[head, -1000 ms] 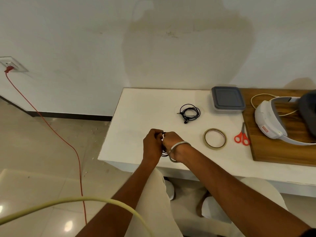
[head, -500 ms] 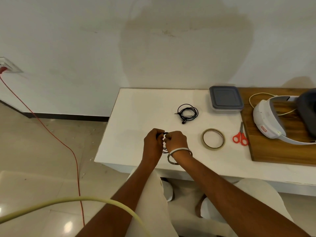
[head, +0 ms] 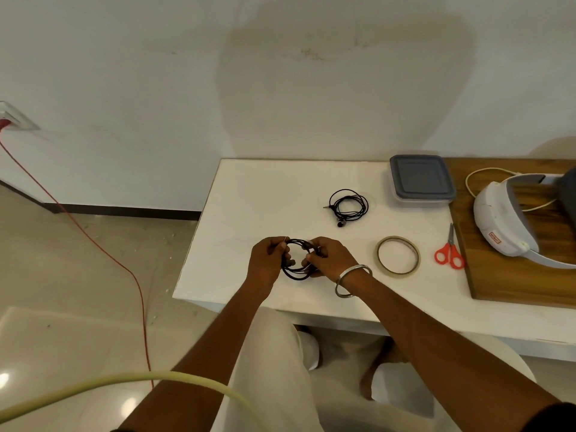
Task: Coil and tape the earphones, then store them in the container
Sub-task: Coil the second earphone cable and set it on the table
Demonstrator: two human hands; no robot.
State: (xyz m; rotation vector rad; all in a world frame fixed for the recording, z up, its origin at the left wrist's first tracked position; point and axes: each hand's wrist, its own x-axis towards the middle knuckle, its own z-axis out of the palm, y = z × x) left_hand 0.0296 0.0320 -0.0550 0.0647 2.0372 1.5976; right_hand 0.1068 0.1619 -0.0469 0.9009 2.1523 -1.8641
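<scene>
Black earphones [head: 296, 272] form a round coil held between both hands just above the white table [head: 249, 194]. My left hand [head: 266, 260] pinches the coil's left side and my right hand [head: 332, 258], with a metal bangle on the wrist, pinches its right side. A second coiled pair of black earphones [head: 348, 205] lies farther back on the table. A roll of clear tape [head: 398, 256] lies flat to the right of my hands. The grey-lidded container [head: 420, 179] stands shut at the back.
Red-handled scissors [head: 449, 252] lie at the edge of a wooden board [head: 514, 275] on the right. A white headset [head: 511, 219] with a cream cable rests on that board. A red cord [head: 93, 241] runs across the floor on the left.
My hands have drawn slightly apart, so the coil between them now shows as an open ring. The view has shifted a little.
</scene>
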